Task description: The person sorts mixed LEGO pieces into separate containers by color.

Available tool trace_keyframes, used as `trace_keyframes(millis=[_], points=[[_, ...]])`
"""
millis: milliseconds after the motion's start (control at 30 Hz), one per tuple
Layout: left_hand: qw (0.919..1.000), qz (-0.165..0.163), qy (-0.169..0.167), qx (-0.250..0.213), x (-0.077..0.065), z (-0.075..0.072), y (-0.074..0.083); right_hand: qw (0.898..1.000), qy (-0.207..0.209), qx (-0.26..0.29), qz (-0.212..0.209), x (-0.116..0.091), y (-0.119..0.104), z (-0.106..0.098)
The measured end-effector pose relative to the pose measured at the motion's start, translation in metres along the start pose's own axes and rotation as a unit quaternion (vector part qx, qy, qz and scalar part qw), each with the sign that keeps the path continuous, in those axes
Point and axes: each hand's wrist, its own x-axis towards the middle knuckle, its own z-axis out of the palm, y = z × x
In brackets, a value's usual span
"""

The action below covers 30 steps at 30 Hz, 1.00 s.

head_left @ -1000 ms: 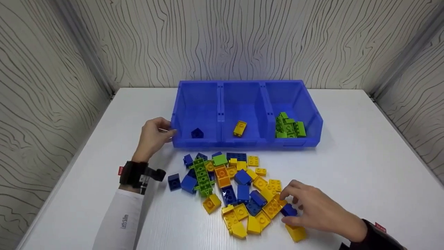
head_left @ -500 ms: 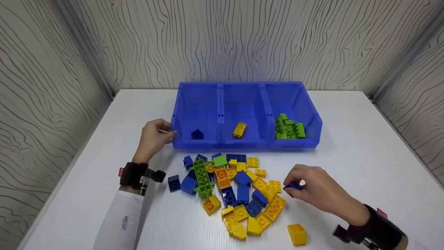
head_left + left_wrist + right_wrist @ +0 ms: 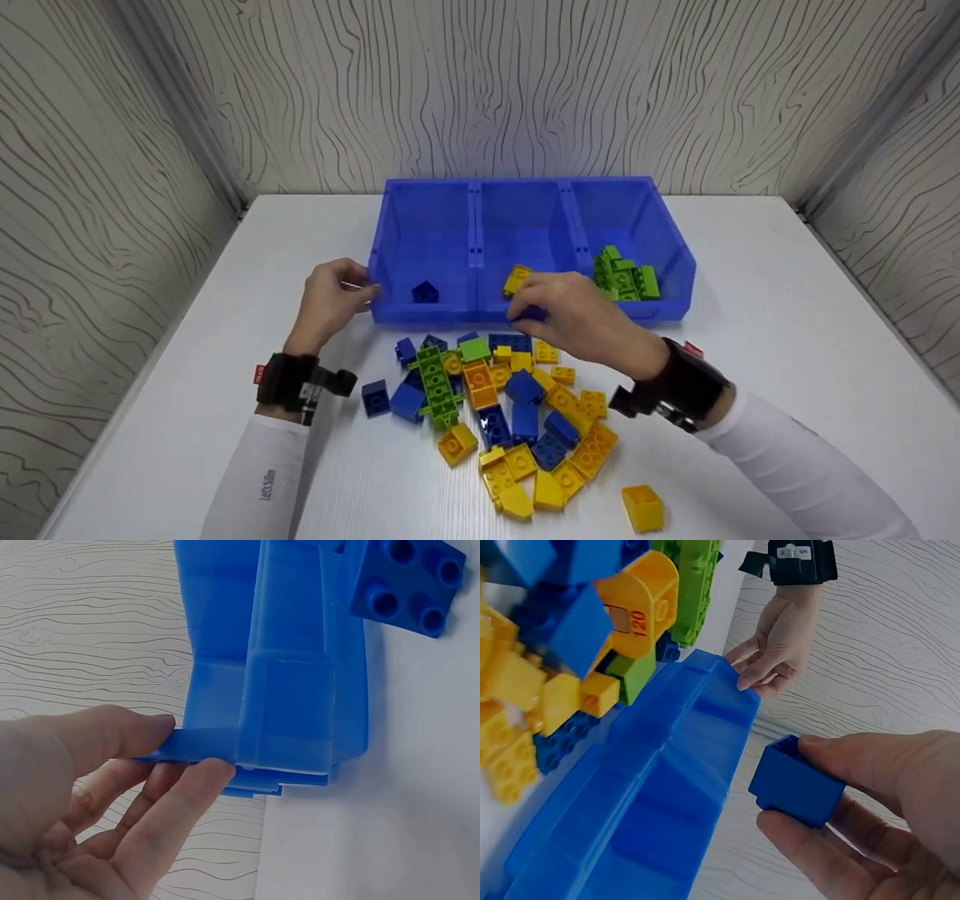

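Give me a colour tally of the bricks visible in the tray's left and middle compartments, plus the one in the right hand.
Blue: 2, the dark brick in the left compartment and the held brick in the right hand
Yellow: 1, the yellow brick in the middle compartment
Total: 3

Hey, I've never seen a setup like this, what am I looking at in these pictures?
There's no robot here, just a person's two bare hands. The wide pictures come from a head camera looking down; the other two, from a camera on each wrist. On the white table lie yellow, blue, green and orange blocks, near a blue bin with a few more in its three compartments. The left hand pinches the bin's edge. The right hand holds a small blue block, clearest in the right wrist picture.
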Motion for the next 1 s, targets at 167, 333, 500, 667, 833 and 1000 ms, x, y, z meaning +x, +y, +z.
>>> trace_keyframes(millis=[167,333,500,667,833,1000], points=[[1.0,0.001,-0.001,0.0,-0.002,-0.003,-0.002,0.999,-0.024,0.007,-0.021,0.046,-0.004,0.022],[1.0,0.007,0.003,-0.002,-0.003,-0.004,-0.002,0.999,-0.039,-0.016,-0.022,0.092,-0.006,0.048],[0.9999,0.009,0.002,-0.005,-0.003,-0.003,-0.001,0.995,-0.066,-0.072,-0.01,0.122,-0.004,0.076],[0.9999,0.008,0.004,-0.006,-0.003,-0.001,0.0,0.986,-0.107,-0.13,0.005,0.139,0.0,0.098],[0.9999,0.012,0.003,-0.007,-0.001,0.0,-0.001,0.978,-0.137,-0.156,0.008,0.142,0.001,0.108],[0.9999,0.013,0.001,-0.009,0.001,0.001,-0.001,0.981,-0.152,-0.123,0.002,0.132,0.002,0.103]])
